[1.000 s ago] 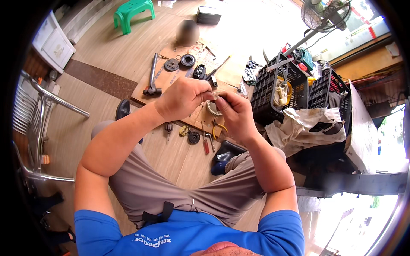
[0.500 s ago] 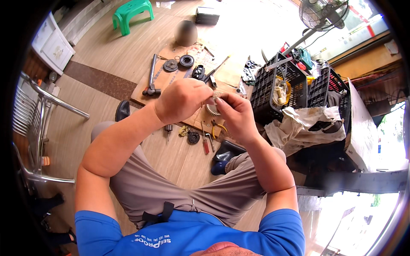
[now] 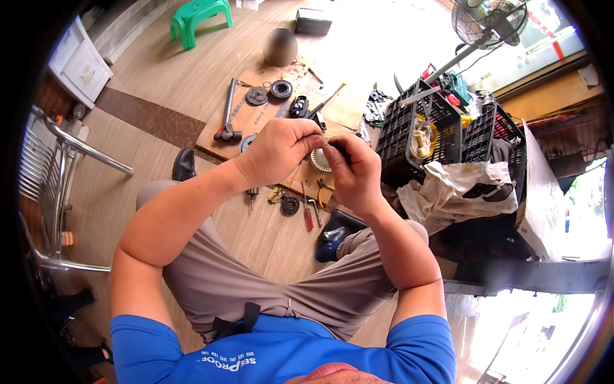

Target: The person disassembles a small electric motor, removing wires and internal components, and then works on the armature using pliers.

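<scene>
My left hand (image 3: 281,150) and my right hand (image 3: 356,169) meet in front of me, held over a sheet of cardboard (image 3: 214,131) on the floor. Thumb and fingers of both are pinched together at one spot. Whatever sits between the fingertips is too small and too covered to name. Just below the fingertips shows a pale toothed gear wheel (image 3: 319,161), partly hidden by the right hand; I cannot tell whether it is touched. Beside the left wrist a grey round part (image 3: 246,142) peeks out.
Left on the cardboard lies a hammer (image 3: 229,115); round black parts (image 3: 280,89) sit farther back. Nearer me are a red-handled screwdriver (image 3: 307,216), pliers (image 3: 321,192) and a black disc (image 3: 290,205). Black crates (image 3: 409,137) stand right, a metal chair (image 3: 83,148) left.
My left hand has shifted slightly, and the grey round part beside its wrist now shows. The right hand has turned a little and covers more of the pliers. Both stay pinched together.
</scene>
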A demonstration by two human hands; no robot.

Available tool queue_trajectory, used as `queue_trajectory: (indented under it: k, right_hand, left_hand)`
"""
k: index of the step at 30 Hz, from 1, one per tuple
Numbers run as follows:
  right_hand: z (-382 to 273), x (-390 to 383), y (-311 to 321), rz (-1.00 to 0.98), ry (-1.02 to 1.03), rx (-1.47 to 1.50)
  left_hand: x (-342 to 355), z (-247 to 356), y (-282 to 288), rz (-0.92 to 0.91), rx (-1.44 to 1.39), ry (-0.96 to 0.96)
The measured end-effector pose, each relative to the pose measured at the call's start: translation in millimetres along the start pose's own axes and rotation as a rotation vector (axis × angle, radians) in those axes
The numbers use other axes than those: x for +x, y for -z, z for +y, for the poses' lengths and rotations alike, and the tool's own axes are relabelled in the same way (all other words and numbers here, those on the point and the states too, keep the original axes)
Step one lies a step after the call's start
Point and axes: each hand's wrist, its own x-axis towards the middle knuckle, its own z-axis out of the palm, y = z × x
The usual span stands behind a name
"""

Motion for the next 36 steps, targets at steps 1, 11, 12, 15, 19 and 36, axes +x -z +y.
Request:
queue_trajectory:
  k: [1, 11, 12, 15, 19, 36]
  right_hand:
    - [2.0, -0.9, -0.4, 0.0, 0.0, 0.0]
    - [-0.1, -4.4, -1.8, -0.104, -0.391, 0.423]
    - [0.0, -4.8, -1.5, -0.111, -0.415, 0.454]
    - [-0.8, -3.8, 0.8, -0.138, -0.545, 0.615]
    - [0.8, -0.5, 5.9, -0.179, -0.659, 0.875]
    - [1.7, -3.0, 5.6, -0.265, -0.681, 0.961]
  left_hand:
    - [0.2, -2.7, 0.2, 0.021, 0.056, -0.064]
    - [0.7, -3.8, 1.7, 0.052, 0.238, -0.232]
    - [0.8, -3.7, 1.5, 0.051, 0.237, -0.233]
    - [0.7, -3.4, 0.9, 0.065, 0.248, -0.257]
    - [0.7, -5.4, 2.4, 0.054, 0.279, -0.304]
    - [-1.4, -5.9, 10.6, -0.054, 0.342, -0.421]
